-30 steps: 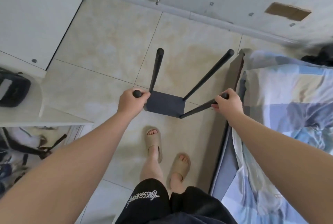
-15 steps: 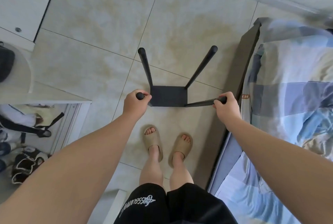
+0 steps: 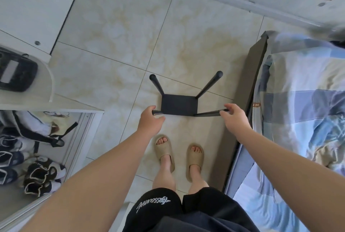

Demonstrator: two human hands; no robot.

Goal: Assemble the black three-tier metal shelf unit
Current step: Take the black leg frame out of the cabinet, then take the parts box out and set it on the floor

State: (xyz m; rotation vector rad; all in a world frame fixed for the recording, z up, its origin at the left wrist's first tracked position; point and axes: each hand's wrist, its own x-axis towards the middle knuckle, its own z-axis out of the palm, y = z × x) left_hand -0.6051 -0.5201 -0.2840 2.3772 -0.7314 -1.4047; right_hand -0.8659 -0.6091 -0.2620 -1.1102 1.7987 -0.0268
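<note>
The black metal shelf unit stands on the tiled floor in front of my feet. I look down on its dark rectangular shelf plate (image 3: 178,105). Two far poles (image 3: 210,85) rise from its back corners. My left hand (image 3: 150,120) holds the top of the near left pole (image 3: 157,112), fingers above and thumb below. My right hand (image 3: 234,119) pinches the tip of the near right pole (image 3: 207,114). The lower tiers are hidden under the plate.
A bed with a plaid blanket (image 3: 298,101) and a dark frame (image 3: 255,75) runs along the right. At the left are a white cabinet top (image 3: 56,104) carrying a black bag (image 3: 15,71), and shoes (image 3: 41,177) below. My slippered feet (image 3: 164,149) stand close behind the unit.
The unit has swung from a slanted position to square in front of me and sits nearer my feet. Both hands have gone from full fists on the pole tops to looser fingertip holds.
</note>
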